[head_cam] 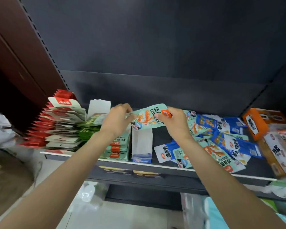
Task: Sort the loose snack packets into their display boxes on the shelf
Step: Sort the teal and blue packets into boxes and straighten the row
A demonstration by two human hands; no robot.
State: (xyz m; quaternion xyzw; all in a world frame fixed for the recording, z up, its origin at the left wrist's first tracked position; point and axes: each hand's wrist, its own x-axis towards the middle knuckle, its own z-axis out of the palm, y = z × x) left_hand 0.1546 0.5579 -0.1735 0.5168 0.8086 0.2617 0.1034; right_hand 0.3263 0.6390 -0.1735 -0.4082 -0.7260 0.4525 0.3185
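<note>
Head view: mint packet (147,119) is pinched at its ends, the left hand (118,120) at nine o'clock and the right hand (175,123) at three, fingers curled on it. It is held flat above the mint display box (118,148), likely for slotting in. Loose packets (221,141) are left heaped at four o'clock on the shelf (172,166).

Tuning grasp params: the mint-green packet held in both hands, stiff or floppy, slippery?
Likely floppy: the mint-green packet bows between the left hand and right hand, each pinching an end. Probably light, since fingertip pinches carry it. Its film looks glossy, so possibly slippery, like the loose pile that lies slid over itself on the shelf.
</note>
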